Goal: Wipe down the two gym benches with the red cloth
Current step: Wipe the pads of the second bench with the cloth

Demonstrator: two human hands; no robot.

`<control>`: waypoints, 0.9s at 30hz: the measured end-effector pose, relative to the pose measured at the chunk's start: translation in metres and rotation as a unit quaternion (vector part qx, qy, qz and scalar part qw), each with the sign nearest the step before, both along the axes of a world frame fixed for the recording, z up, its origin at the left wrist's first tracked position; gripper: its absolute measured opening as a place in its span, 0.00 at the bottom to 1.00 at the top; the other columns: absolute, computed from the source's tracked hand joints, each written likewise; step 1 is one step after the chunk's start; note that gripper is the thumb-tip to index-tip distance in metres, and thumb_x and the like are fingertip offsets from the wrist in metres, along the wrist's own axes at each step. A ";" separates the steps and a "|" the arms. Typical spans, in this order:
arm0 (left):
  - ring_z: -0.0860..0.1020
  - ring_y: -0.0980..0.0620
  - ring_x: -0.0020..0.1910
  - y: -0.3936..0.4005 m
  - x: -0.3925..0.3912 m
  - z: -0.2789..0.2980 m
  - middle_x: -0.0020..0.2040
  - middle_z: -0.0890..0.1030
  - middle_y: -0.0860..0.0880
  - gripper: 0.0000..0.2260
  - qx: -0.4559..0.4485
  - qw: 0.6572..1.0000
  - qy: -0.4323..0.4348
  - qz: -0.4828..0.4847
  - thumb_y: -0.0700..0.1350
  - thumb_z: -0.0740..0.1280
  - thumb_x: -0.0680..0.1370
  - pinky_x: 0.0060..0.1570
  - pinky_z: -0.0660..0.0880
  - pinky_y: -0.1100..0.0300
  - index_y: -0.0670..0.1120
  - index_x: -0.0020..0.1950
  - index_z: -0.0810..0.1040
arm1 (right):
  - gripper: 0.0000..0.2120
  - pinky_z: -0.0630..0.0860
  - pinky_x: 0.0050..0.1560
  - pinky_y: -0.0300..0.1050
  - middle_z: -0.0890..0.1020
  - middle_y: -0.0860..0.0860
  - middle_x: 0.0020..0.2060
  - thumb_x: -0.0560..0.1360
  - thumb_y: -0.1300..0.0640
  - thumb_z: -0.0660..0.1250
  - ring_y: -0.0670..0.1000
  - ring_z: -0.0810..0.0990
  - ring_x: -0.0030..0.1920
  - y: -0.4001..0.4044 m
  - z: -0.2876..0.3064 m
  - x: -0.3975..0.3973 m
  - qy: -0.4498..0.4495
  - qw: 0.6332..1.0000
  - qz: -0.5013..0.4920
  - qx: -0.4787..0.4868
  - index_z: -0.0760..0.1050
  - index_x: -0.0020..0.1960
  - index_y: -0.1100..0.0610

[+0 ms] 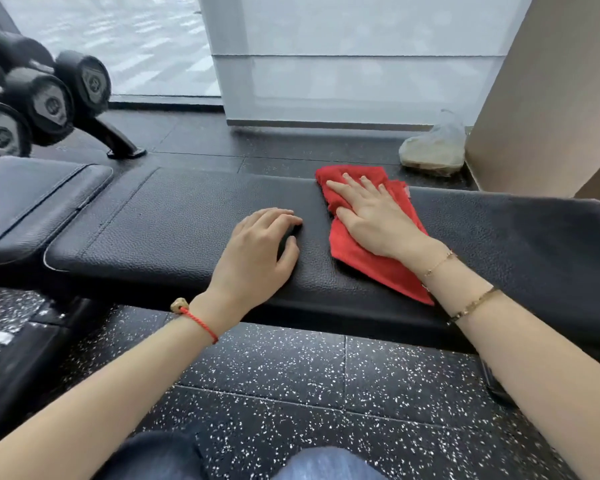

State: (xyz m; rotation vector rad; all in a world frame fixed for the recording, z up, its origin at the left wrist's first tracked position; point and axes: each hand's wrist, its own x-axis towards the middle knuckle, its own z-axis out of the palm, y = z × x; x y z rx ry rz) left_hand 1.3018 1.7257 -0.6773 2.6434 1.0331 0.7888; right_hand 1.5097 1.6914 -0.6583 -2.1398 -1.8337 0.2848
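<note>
I'm reaching both bare forearms forward and down, left hand [257,251] lying palm-down with its fingers loosely curled and the thumb tucked toward them. My right hand [371,216] is pressing flat — fingers spread and stretched out straight, palm down, wrist slightly raised. The two hands are sitting near each other but not touching — right a little farther forward than left.

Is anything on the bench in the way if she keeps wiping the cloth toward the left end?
Only her own left hand, resting flat on the bench beside the red cloth; beyond it the pad looks bare.
</note>
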 end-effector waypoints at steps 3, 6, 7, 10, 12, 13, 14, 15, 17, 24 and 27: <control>0.75 0.50 0.62 0.000 -0.008 0.005 0.58 0.80 0.50 0.11 0.007 1.000 0.006 0.014 0.41 0.64 0.77 0.65 0.70 0.53 0.45 0.58 0.79 | 0.25 0.39 0.77 0.52 0.50 0.48 0.79 0.81 0.51 0.52 0.53 0.46 0.79 0.021 -0.001 -0.006 -0.005 1.000 0.025 -0.001 0.54 0.77 0.44; 0.76 0.50 0.60 0.009 -0.031 0.011 0.57 0.81 0.51 0.11 0.039 0.998 0.045 0.028 0.42 0.64 0.77 0.63 0.71 0.54 0.45 0.58 0.79 | 0.25 0.37 0.76 0.50 0.51 0.47 0.79 0.81 0.51 0.53 0.51 0.46 0.79 0.021 -0.004 -0.013 -0.010 0.996 0.090 0.006 0.54 0.77 0.42; 0.77 0.50 0.60 0.012 -0.042 0.013 0.57 0.81 0.51 0.11 0.046 0.997 0.053 0.037 0.42 0.64 0.77 0.63 0.71 0.53 0.44 0.58 0.79 | 0.25 0.37 0.76 0.49 0.51 0.46 0.79 0.81 0.50 0.53 0.51 0.46 0.79 0.020 -0.004 -0.016 -0.009 0.994 0.109 0.006 0.54 0.77 0.41; 0.76 0.50 0.62 0.025 -0.079 0.014 0.58 0.81 0.50 0.11 0.058 0.994 0.049 0.081 0.42 0.64 0.78 0.64 0.71 0.53 0.44 0.59 0.78 | 0.25 0.39 0.77 0.51 0.51 0.45 0.79 0.81 0.50 0.54 0.50 0.45 0.79 0.019 -0.003 -0.035 -0.011 0.987 0.158 0.007 0.54 0.77 0.41; 0.76 0.50 0.61 0.035 -0.107 0.014 0.58 0.81 0.50 0.12 0.064 0.991 0.039 0.111 0.43 0.63 0.77 0.64 0.71 0.53 0.44 0.59 0.78 | 0.25 0.39 0.77 0.50 0.51 0.44 0.79 0.81 0.50 0.53 0.50 0.45 0.79 0.024 -0.005 -0.053 -0.017 0.984 0.178 0.019 0.53 0.77 0.41; 0.77 0.49 0.61 0.041 -0.121 0.013 0.57 0.81 0.49 0.12 0.066 0.989 0.034 0.126 0.43 0.62 0.77 0.63 0.71 0.52 0.44 0.59 0.78 | 0.25 0.39 0.77 0.50 0.51 0.44 0.79 0.81 0.50 0.53 0.50 0.45 0.79 0.029 -0.006 -0.063 -0.017 0.983 0.183 0.024 0.53 0.77 0.41; 0.77 0.48 0.60 0.048 -0.134 0.013 0.57 0.81 0.49 0.13 0.067 0.987 0.030 0.141 0.44 0.61 0.76 0.63 0.71 0.52 0.44 0.58 0.79 | 0.25 0.38 0.77 0.50 0.51 0.44 0.79 0.81 0.49 0.53 0.50 0.45 0.79 0.038 -0.006 -0.073 -0.014 0.983 0.183 0.025 0.53 0.77 0.41; 0.77 0.47 0.60 0.056 -0.148 0.012 0.57 0.81 0.48 0.13 0.067 0.985 0.026 0.157 0.44 0.61 0.76 0.63 0.71 0.51 0.44 0.58 0.79 | 0.25 0.39 0.77 0.50 0.51 0.45 0.79 0.81 0.49 0.53 0.50 0.45 0.79 0.048 -0.006 -0.083 -0.012 0.983 0.180 0.023 0.53 0.77 0.41; 0.77 0.47 0.60 0.071 -0.172 0.012 0.57 0.81 0.48 0.14 0.062 0.981 0.021 0.183 0.44 0.61 0.76 0.64 0.71 0.50 0.44 0.59 0.79 | 0.25 0.39 0.77 0.51 0.50 0.46 0.79 0.82 0.49 0.52 0.51 0.45 0.79 0.076 -0.005 -0.106 -0.010 0.986 0.163 0.016 0.53 0.77 0.42; 0.76 0.45 0.61 0.111 -0.229 0.006 0.58 0.80 0.46 0.15 0.038 0.981 -0.002 0.193 0.45 0.59 0.76 0.65 0.70 0.44 0.44 0.59 0.78 | 0.25 0.39 0.77 0.53 0.50 0.49 0.79 0.81 0.50 0.50 0.53 0.45 0.79 0.157 0.005 -0.214 -0.009 0.990 0.140 -0.008 0.53 0.78 0.46; 0.76 0.44 0.62 0.122 -0.242 0.002 0.59 0.80 0.46 0.15 0.027 0.985 -0.005 0.168 0.44 0.59 0.77 0.66 0.70 0.44 0.44 0.59 0.78 | 0.25 0.40 0.77 0.52 0.50 0.48 0.79 0.81 0.50 0.52 0.53 0.46 0.79 0.144 0.002 -0.252 -0.017 0.980 0.198 0.012 0.53 0.78 0.45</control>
